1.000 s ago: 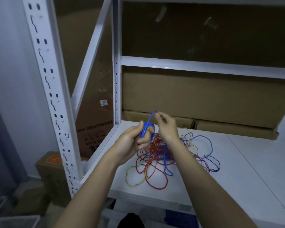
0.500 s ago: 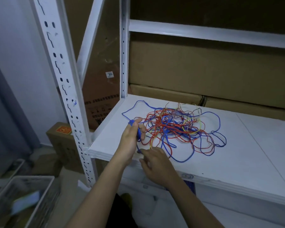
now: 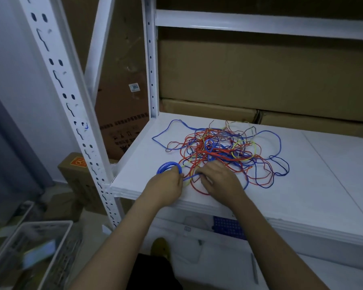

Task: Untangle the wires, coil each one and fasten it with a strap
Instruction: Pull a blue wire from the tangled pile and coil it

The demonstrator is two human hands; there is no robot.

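My hands work on the wires on the shelf.
My left hand [image 3: 166, 184] holds a small blue coil [image 3: 168, 167] at the front of the white shelf [image 3: 302, 185]. My right hand [image 3: 219, 178] pinches a blue wire beside the messy pile of wires [image 3: 224, 149].

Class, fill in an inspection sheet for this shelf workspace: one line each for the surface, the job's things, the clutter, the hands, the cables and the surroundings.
Surface: white shelf board, dimly lit.
Job's things: small blue coil at the near left of the shelf; tangled pile of wires in red, blue and yellow behind it. No strap seen.
Clutter: nothing seen on the shelf besides wires.
Hands: left hand grips the blue coil; right hand pinches the blue strand leading from it.
Cables: loose blue loops spread out left and right of the pile.
Surroundings: cardboard boxes behind the shelf; white rack upright; grey bin on the floor, lower left.
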